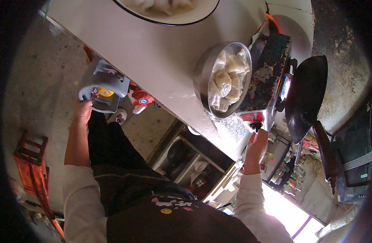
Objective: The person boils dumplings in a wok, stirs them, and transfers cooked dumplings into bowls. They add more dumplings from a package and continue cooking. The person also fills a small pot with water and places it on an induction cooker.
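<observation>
My left hand (83, 111) grips the edge of a grey plastic stool or small seat (102, 79) beside the counter. My right hand (258, 142) is at the black control knob (256, 125) on the front of a worn gas stove (266, 73), its fingers closed around the knob. A black wok (307, 94) sits over the burner, with a bright bluish glow beneath it. Next to the stove, a steel bowl (202, 82) holds several dumplings (224, 82). Part of a dark-rimmed white enamel basin (170, 22) with more dumplings shows at the top.
The pale counter (137, 57) has a long edge beside me. Below it are a cabinet (189, 161) with bowls and a red toy-like object (142, 97). A red crate-like stand (31, 164) is at the far left. The wok's handle (324, 148) sticks out towards me.
</observation>
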`<state>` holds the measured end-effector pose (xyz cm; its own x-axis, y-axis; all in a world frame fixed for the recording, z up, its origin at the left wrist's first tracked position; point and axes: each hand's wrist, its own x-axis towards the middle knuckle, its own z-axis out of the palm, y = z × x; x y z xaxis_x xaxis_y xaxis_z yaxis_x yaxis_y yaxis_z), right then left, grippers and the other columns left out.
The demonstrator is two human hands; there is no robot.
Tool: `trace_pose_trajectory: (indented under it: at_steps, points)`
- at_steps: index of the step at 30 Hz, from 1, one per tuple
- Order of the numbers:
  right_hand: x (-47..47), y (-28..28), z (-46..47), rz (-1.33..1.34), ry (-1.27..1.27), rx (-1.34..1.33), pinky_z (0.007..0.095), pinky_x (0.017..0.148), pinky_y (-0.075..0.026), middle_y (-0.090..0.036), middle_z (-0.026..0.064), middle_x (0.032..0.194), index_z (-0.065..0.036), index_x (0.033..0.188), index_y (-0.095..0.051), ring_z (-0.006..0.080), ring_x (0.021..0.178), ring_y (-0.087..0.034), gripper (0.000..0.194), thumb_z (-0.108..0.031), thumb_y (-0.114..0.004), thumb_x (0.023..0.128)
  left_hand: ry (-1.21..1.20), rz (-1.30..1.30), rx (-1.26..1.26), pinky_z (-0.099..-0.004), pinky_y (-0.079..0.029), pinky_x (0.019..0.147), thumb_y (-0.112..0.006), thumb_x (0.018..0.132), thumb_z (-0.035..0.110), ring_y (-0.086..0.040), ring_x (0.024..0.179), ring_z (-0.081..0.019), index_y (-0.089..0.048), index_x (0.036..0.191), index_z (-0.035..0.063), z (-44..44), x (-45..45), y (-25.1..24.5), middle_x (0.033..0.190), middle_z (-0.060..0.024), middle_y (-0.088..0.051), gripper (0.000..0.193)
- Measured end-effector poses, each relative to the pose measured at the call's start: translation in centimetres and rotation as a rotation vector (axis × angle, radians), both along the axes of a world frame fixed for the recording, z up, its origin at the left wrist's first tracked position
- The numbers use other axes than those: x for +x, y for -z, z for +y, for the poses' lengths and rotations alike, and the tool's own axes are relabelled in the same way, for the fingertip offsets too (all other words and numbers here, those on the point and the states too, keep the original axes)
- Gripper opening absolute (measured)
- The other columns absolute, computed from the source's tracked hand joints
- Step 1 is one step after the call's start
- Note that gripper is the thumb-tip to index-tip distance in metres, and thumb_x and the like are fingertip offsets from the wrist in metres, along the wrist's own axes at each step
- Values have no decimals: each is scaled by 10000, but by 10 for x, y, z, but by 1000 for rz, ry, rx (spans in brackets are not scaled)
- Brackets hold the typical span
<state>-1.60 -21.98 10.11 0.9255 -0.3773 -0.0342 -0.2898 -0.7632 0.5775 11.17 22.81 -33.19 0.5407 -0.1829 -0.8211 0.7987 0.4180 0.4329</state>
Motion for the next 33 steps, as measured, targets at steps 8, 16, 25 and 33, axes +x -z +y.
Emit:
trace_pose_trajectory:
  at_steps: [8, 16, 25, 33]
  points:
    - [-6, -1, -8, -16, 78, 24, 381, 834, -444, -564, 153, 1026, 4, 1030, -540, 322, 949, -556, 192, -76, -497, 861, 70, -182, -65, -354, -476, 729, -578, 723, -5, -574, 850, -211, -553, 1009, 51, -4, -10, 9, 925, -58, -576, 292]
    - [-13, 1, -29, 61, 6, -68, 429, 832, -455, -553, 211, 986, 43, 1026, -519, 359, 957, -543, 276, -83, -619, 801, -12, 71, -22, -400, -494, 850, -487, 720, -95, -602, 970, -222, -484, 1247, 63, -14, 12, -43, 1103, -87, -581, 550]
    - [-13, 3, -27, 80, 106, -50, 398, 852, -464, -539, 200, 1008, 31, 1047, -502, 342, 980, -537, 270, -105, -591, 831, 104, 31, 4, -467, -477, 860, -636, 796, 18, -573, 1037, -203, -517, 1213, 107, -4, 3, -8, 1158, -54, -568, 443]
    - [-17, -6, -7, 2, 188, 57, 408, 966, -394, -496, 186, 1197, -10, 1249, -427, 314, 1127, -482, 519, -223, -624, 818, 240, -43, 107, -401, -513, 837, -662, 811, 112, -528, 1080, -223, -401, 1239, 91, 3, -12, -17, 1206, -62, -464, 502]
